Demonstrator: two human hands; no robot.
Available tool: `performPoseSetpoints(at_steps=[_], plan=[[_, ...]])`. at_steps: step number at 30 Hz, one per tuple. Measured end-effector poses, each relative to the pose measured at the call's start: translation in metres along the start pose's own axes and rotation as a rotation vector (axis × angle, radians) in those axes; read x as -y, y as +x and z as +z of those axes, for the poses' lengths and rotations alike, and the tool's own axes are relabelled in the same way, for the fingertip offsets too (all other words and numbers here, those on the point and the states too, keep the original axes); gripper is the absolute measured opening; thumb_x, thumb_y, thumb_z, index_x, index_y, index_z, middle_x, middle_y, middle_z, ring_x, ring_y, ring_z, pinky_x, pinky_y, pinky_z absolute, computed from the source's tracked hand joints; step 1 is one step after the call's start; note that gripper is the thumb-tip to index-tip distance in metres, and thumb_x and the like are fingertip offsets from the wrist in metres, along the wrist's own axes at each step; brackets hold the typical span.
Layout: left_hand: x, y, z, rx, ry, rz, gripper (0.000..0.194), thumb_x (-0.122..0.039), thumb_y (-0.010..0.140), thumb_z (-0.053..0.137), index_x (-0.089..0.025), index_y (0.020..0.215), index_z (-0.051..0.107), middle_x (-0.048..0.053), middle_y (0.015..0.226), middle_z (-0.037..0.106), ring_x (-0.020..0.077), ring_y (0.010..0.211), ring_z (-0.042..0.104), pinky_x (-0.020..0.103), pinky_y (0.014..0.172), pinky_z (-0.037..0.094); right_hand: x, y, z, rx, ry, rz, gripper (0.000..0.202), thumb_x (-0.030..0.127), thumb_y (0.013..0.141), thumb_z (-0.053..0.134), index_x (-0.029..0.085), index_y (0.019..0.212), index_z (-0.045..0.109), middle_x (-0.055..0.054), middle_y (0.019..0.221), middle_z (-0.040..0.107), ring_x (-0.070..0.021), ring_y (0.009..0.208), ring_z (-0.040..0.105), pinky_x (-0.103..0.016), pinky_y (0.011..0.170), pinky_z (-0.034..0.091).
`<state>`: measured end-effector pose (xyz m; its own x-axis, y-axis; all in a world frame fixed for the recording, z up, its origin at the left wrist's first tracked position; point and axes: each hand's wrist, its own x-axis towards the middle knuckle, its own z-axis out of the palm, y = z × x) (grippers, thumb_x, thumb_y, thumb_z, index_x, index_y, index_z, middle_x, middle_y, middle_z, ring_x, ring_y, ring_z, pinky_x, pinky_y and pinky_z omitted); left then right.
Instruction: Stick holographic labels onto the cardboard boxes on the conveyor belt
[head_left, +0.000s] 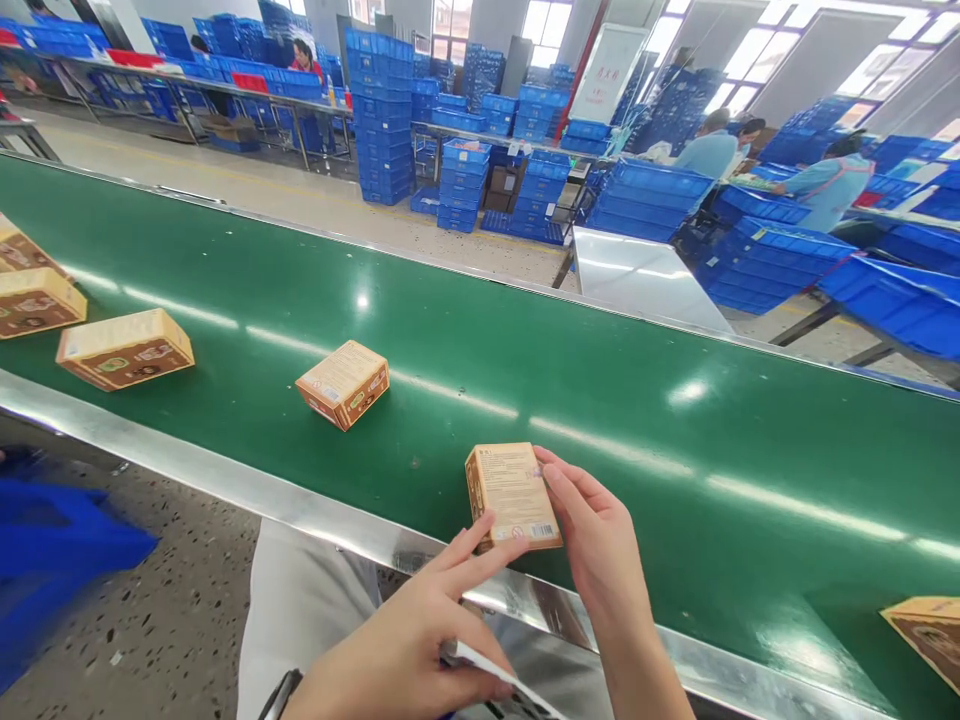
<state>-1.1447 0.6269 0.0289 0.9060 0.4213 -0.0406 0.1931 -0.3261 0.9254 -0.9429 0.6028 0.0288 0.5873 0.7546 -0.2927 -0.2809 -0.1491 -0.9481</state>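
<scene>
A small cream-and-brown printed cardboard box (514, 495) lies on the green conveyor belt, close to its near metal edge. My right hand (592, 520) is closed at the box's right side, thumb and fingers at its edge. Beside the thumb, a small purplish mark or sticker (537, 472) shows on the box; I cannot tell which. My left hand (427, 630) rests two outstretched fingertips on the near left part of the box. Its lower fingers and thumb pinch a white sheet (499, 672), seen nearly edge-on and partly hidden by the hand.
Another box (345, 383) sits left on the belt (675, 480), with several more farther left and one box (930, 635) at the right edge. A metal rail (322, 505) borders the near side. Across the aisle stand stacked blue crates (381, 120), a metal table (637, 270) and seated people.
</scene>
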Motion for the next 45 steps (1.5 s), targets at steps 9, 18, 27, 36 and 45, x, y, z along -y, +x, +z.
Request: performPoseSetpoints(at_steps=[9, 18, 27, 36, 45], plan=[[0.006, 0.018, -0.013, 0.201, -0.095, 0.126, 0.022, -0.012, 0.075, 0.086, -0.024, 0.093, 0.085, -0.001, 0.159, 0.040, 0.0381, 0.154, 0.007, 0.056, 0.127, 0.013, 0.001, -0.009, -0.003, -0.183, 0.042, -0.024, 0.034, 0.048, 0.056, 0.090, 0.021, 0.070, 0.078, -0.008, 0.117, 0.075, -0.0246, 0.091, 0.068, -0.029, 0.065, 0.052], [-0.006, 0.031, -0.012, 0.264, -0.047, 0.183, 0.019, -0.013, 0.076, 0.086, -0.021, 0.093, 0.084, 0.001, 0.159, 0.038, 0.0384, 0.153, 0.013, 0.059, 0.126, 0.012, 0.009, -0.001, -0.029, -0.108, -0.093, -0.074, 0.036, 0.052, 0.056, 0.089, 0.020, 0.061, 0.073, -0.010, 0.111, 0.076, -0.0297, 0.099, 0.067, -0.032, 0.070, 0.053], [-0.011, 0.041, -0.006, 0.318, -0.010, 0.211, 0.017, -0.017, 0.078, 0.085, -0.022, 0.094, 0.084, 0.001, 0.159, 0.037, 0.0368, 0.154, 0.016, 0.059, 0.125, 0.011, 0.004, 0.000, -0.045, -0.155, -0.226, -0.174, 0.038, 0.056, 0.063, 0.084, 0.020, 0.068, 0.071, -0.010, 0.104, 0.077, -0.0244, 0.079, 0.069, -0.032, 0.060, 0.054], [-0.008, 0.054, 0.006, 0.328, -0.071, 0.255, 0.016, -0.033, 0.084, 0.081, -0.021, 0.094, 0.085, 0.002, 0.159, 0.038, 0.0369, 0.154, 0.015, 0.058, 0.126, 0.011, 0.005, 0.007, -0.066, -0.255, -0.436, -0.309, 0.043, 0.053, 0.066, 0.083, 0.023, 0.086, 0.061, -0.007, 0.086, 0.076, -0.0247, 0.080, 0.071, -0.038, 0.073, 0.058], [-0.003, 0.030, 0.004, 0.022, -0.305, 0.061, 0.020, -0.037, 0.086, 0.074, -0.021, 0.077, 0.081, 0.009, 0.127, 0.074, 0.0362, 0.129, 0.061, 0.049, 0.114, 0.040, 0.016, 0.005, -0.076, -0.380, -0.475, -0.361, 0.042, 0.058, 0.074, 0.071, 0.022, 0.094, 0.062, -0.007, 0.080, 0.075, -0.0252, 0.074, 0.069, -0.035, 0.064, 0.050]])
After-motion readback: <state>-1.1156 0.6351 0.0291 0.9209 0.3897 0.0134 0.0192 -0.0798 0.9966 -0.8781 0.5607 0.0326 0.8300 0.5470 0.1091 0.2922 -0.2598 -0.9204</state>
